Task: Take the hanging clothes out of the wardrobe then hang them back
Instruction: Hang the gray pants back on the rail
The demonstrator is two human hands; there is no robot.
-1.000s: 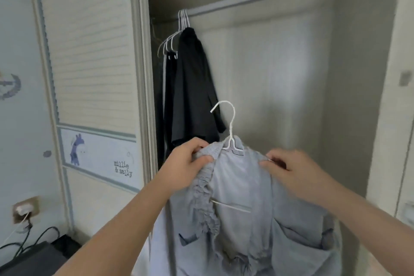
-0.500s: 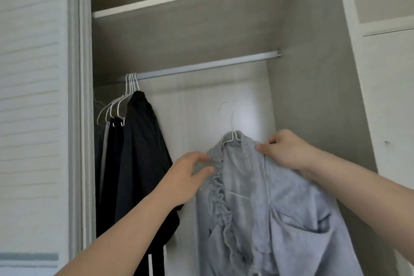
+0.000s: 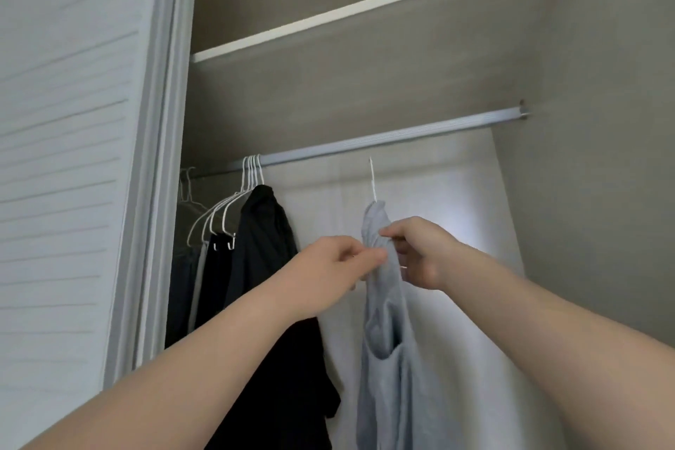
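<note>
Pale blue garment (image 3: pixel 383 340), black clothes (image 3: pixel 263 267)

Single head-worn wide-angle view, upward into the wardrobe (image 3: pixel 591 215), close beneath its rail (image 3: pixel 383 138) and shelf (image 3: pixel 365 58).

Soft daylight, slight blur, wide-angle bending

Wardrobe interior, seen from in front and below.
A shelf (image 3: pixel 365 9) lies above the rail (image 3: pixel 401 133); the sliding door (image 3: pixel 73 175) stands at the left. Hung garments (image 3: pixel 263 252) on bunched hangers (image 3: pixel 251 172) occupy the rail's left end. To their right and apart from them, a blouse (image 3: pixel 383 321) on a wire hanger (image 3: pixel 372 183) is pinched between the left hand (image 3: pixel 328 267) and the right hand (image 3: pixel 420 252), its hook just under the rail.
</note>
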